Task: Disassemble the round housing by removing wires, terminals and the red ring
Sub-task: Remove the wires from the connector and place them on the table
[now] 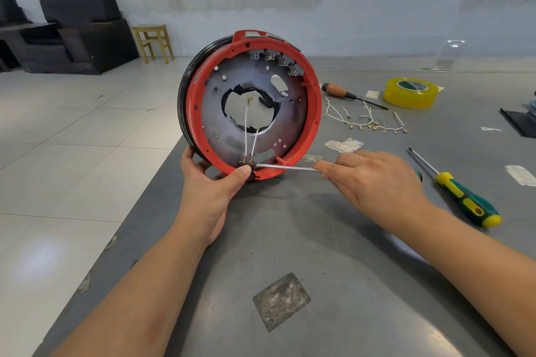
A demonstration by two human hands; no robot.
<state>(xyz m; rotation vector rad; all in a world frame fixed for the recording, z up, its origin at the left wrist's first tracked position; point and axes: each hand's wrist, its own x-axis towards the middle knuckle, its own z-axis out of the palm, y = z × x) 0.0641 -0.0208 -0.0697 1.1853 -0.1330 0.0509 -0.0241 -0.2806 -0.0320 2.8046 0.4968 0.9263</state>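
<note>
I grip the round housing upright with my left hand. My right hand holds the screwdriver at the last wired terminal. Next: pry it free.

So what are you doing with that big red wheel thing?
A person is taking apart a round housing that stands on its edge on a grey table. The left hand steadies it at the bottom, thumb by a small black terminal block. The right hand holds a thin screwdriver with its tip at that block. Two white wires are still attached there, and the red ring is still on. Removed wires lie further back.
</note>
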